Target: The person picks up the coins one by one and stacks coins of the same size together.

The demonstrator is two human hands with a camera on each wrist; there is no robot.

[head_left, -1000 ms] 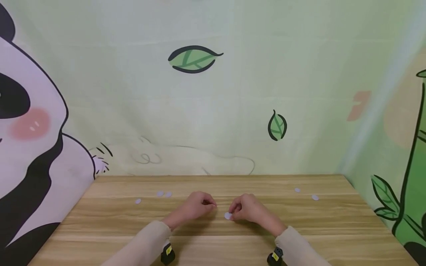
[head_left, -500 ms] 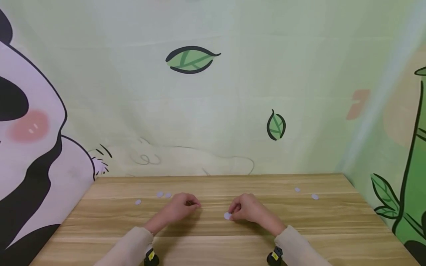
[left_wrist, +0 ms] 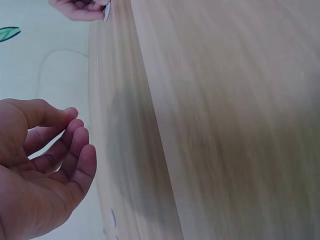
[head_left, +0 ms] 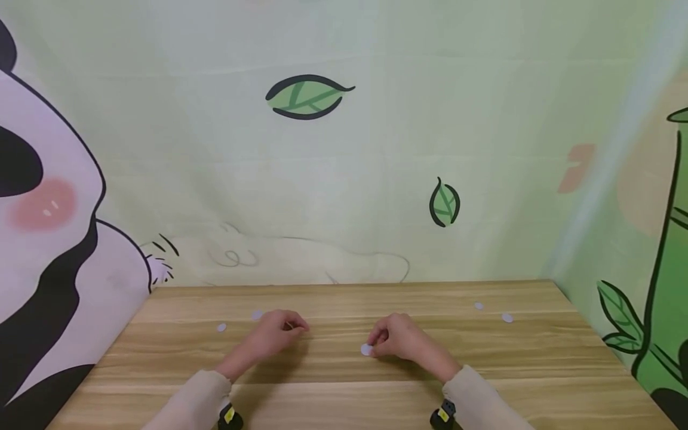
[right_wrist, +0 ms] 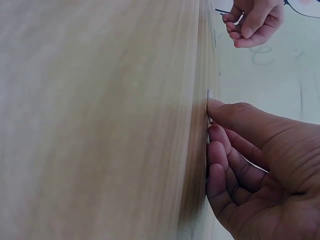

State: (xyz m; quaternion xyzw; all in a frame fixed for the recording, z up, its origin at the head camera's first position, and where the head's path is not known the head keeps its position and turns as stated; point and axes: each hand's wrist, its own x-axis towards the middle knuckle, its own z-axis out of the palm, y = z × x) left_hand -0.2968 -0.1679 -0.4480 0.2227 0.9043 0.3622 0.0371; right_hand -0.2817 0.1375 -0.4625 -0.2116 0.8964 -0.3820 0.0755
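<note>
My right hand (head_left: pixel 399 337) is low over the wooden table, left of the right-side discs. Its thumb and fingertips pinch a small white disc (head_left: pixel 366 349) by the edge; the disc shows thin and edge-on in the right wrist view, by the thumb tip. My left hand (head_left: pixel 275 331) hovers above the table further left. Its fingers are loosely curved, thumb tip close to the index finger, and no object shows between them in the left wrist view. A white disc (head_left: pixel 257 315) lies just behind the left hand, and another disc (head_left: pixel 221 328) lies left of it.
Two more white discs, a smaller-looking one (head_left: pixel 479 306) and a nearer one (head_left: pixel 507 318), lie at the table's back right. The wooden table (head_left: pixel 344 406) ends against a printed cloth backdrop (head_left: pixel 365 179). Both wrists carry small black cameras.
My left hand has moved left, away from the right hand, and now covers one of the discs at the back left. The right hand has stayed in place with its disc.
</note>
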